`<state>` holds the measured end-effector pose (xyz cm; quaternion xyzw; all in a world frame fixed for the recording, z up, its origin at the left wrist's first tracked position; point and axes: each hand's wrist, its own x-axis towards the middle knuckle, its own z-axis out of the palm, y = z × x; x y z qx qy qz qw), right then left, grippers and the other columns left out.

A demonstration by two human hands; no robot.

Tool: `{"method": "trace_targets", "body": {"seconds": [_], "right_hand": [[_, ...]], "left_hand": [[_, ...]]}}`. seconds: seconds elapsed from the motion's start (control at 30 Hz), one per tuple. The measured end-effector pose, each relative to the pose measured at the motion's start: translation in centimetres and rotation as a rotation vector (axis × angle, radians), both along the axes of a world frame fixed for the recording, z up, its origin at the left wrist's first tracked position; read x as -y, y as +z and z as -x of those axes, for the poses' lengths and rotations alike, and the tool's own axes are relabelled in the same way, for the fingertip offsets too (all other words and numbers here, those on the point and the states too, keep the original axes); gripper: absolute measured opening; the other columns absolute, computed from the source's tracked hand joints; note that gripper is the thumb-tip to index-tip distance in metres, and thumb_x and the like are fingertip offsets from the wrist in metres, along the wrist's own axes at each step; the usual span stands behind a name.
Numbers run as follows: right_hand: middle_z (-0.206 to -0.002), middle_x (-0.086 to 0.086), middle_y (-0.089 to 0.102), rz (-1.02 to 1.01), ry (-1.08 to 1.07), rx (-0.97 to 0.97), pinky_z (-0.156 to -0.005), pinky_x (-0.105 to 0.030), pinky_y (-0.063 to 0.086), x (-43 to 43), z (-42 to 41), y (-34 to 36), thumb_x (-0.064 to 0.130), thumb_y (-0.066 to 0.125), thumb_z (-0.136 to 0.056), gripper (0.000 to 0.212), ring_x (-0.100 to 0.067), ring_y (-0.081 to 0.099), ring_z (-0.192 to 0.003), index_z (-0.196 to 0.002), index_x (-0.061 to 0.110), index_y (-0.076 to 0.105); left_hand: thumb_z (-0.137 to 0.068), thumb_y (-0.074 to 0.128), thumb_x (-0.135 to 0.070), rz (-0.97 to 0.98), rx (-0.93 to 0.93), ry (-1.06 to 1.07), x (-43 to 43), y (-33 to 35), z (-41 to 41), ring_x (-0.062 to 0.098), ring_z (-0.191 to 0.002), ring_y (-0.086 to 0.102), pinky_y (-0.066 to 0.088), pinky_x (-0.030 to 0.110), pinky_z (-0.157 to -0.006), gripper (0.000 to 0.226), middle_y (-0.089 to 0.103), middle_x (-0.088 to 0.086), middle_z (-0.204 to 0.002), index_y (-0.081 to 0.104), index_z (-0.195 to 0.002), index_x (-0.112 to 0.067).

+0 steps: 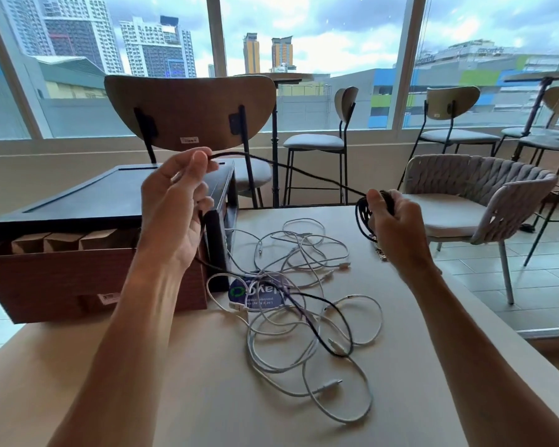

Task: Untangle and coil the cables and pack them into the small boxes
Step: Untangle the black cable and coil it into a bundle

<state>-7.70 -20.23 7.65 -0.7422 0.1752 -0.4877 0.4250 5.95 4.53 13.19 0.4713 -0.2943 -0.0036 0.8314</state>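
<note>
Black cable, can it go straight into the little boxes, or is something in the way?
Partly. The black cable coiled in the right hand must get past the left hand and the black frame over the small boxes. Its tail runs into the white cables.

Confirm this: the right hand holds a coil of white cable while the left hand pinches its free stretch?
No: the head view shows the coil in the right hand is black, not white. The left hand does pinch its free stretch.

Beige table (417,366): tangled white cables (304,317), wooden box (78,279), sticker (255,293).
</note>
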Motion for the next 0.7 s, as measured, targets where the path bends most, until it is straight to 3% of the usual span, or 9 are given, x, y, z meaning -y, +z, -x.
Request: {"method": "trace_targets", "body": {"seconds": [0.13, 0.23, 0.3, 0.37, 0.43, 0.53, 0.6, 0.7], "right_hand": [[-0.048, 0.014, 0.041, -0.265, 0.176, 0.094, -0.044, -0.019, 0.027, -0.9, -0.2, 0.4, 0.029, 0.047, -0.104, 0.028, -0.004, 0.031, -0.044, -0.080, 0.015, 0.049], [-0.052, 0.005, 0.045, -0.336, 0.305, 0.117, -0.052, -0.025, 0.030, -1.5, -0.3, 0.9, 0.028, 0.046, -0.105, 0.031, -0.009, 0.035, -0.049, -0.077, 0.014, 0.050], [-0.055, 0.003, 0.049, -0.419, 0.382, 0.174, -0.053, -0.020, 0.037, -2.1, -0.3, 1.4, 0.026, 0.045, -0.105, 0.033, -0.009, 0.040, -0.051, -0.075, 0.012, 0.052], [-0.058, 0.001, 0.050, -0.579, 0.449, 0.286, -0.053, -0.015, 0.042, -2.4, -0.2, 2.0, 0.022, 0.046, -0.105, 0.031, -0.005, 0.044, -0.048, -0.077, 0.010, 0.052], [-0.061, 0.000, 0.050, -0.788, 0.472, 0.462, -0.052, -0.013, 0.043, -1.9, 0.2, 2.5, 0.019, 0.049, -0.103, 0.023, -0.005, 0.043, -0.047, -0.083, 0.010, 0.051], [-0.060, 0.003, 0.050, -0.972, 0.395, 0.695, -0.063, -0.016, 0.039, 0.1, 1.0, 2.8, 0.017, 0.050, -0.102, 0.019, -0.006, 0.039, -0.048, -0.084, 0.015, 0.049], [-0.055, 0.005, 0.049, -1.005, 0.276, 0.779, -0.058, -0.015, 0.037, 1.2, 1.6, 2.8, 0.016, 0.048, -0.103, 0.022, -0.005, 0.037, -0.045, -0.081, 0.017, 0.046], [-0.050, 0.008, 0.051, -0.947, 0.107, 0.734, -0.049, -0.012, 0.038, 1.0, 1.8, 2.5, 0.018, 0.048, -0.103, 0.026, -0.002, 0.043, -0.043, -0.078, 0.017, 0.048]], "left_hand": [[-0.101, 0.049, -0.006, 0.008, -0.031, -0.201, 1.2, -1.1, 0.6, 0.005, -0.063, 0.043, 0.038, 0.018, -0.056, 0.029, 0.073, -0.005, -0.112, 0.064, -0.119, -0.021], [-0.099, 0.046, -0.007, 0.021, 0.011, -0.410, 2.0, -1.8, 1.0, 0.005, -0.063, 0.047, 0.042, 0.019, -0.058, 0.040, 0.066, -0.005, -0.129, 0.054, -0.135, -0.020], [-0.098, 0.046, -0.009, -0.051, 0.057, -0.473, 2.7, -2.2, 1.5, 0.005, -0.060, 0.051, 0.047, 0.020, -0.060, 0.039, 0.065, -0.001, -0.132, 0.055, -0.136, -0.016], [-0.098, 0.047, -0.014, -0.221, 0.115, -0.466, 3.1, -2.5, 2.0, 0.009, -0.061, 0.054, 0.049, 0.021, -0.061, 0.031, 0.070, 0.005, -0.123, 0.061, -0.126, -0.011], [-0.096, 0.050, -0.021, -0.451, 0.206, -0.440, 3.3, -2.9, 2.3, 0.014, -0.062, 0.053, 0.047, 0.023, -0.061, 0.027, 0.074, 0.008, -0.101, 0.066, -0.113, -0.009], [-0.098, 0.050, -0.025, -0.767, 0.272, -0.429, 3.2, -3.8, 1.7, 0.016, -0.064, 0.047, 0.040, 0.023, -0.061, 0.026, 0.066, 0.002, -0.072, 0.070, -0.100, -0.009], [-0.102, 0.048, -0.025, -0.913, 0.267, -0.416, 2.7, -4.2, 0.8, 0.012, -0.068, 0.047, 0.039, 0.020, -0.062, 0.028, 0.059, -0.001, -0.072, 0.073, -0.098, -0.012], [-0.104, 0.046, -0.023, -1.017, 0.284, -0.362, 2.2, -4.4, 0.2, 0.010, -0.075, 0.047, 0.037, 0.014, -0.059, 0.030, 0.057, 0.000, -0.080, 0.075, -0.102, -0.017]]}}
